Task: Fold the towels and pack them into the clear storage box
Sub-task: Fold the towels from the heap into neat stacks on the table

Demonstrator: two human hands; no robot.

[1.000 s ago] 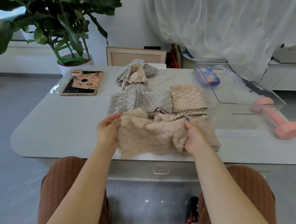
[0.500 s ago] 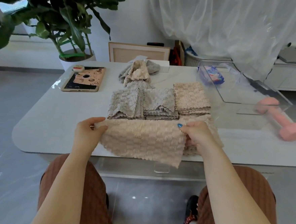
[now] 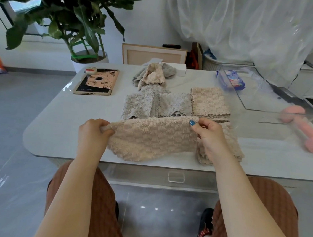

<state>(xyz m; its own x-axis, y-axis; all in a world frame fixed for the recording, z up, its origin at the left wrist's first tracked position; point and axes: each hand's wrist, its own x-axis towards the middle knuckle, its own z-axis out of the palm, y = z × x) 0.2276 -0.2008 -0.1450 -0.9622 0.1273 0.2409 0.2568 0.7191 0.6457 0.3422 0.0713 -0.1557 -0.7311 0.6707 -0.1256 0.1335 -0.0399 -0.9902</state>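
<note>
Foremost, one beige towel [image 3: 153, 138], waffle-textured, is held taut by its upper edge above the near part of the white counter [image 3: 58, 130], with its lower edge sagging onto the surface close to the front rim. Left hand [image 3: 91, 132]: fingers and thumb curled, pinching the towel's upper left corner. Right hand [image 3: 209, 136]: thumb with a blue nail and curled fingers pinching the upper right corner. Folded beige stack [image 3: 231, 147]: lies on the counter just beneath and beside the right hand, partly covered by the wrist. Second folded beige pile [image 3: 208, 101]: behind it, square and flat. Two folded grey towels [image 3: 138, 106]: side by side to the left of that pile, just behind the held towel. Unfolded heap [image 3: 153, 75] of grey and beige cloths: further back, at the middle of the counter. Clear storage box [image 3: 260, 101]: on the right part of the counter, well apart from both hands; no towel shows in it. Blue packet [image 3: 232, 82]: at the box's far left corner; inside or behind it cannot be told. Pink dumbbell [image 3: 303, 128]: at the right edge, partly seen through the box. Tablet [image 3: 97, 82] in a patterned case: far left of the counter. Potted plant [image 3: 75, 20]: on the floor behind.
</note>
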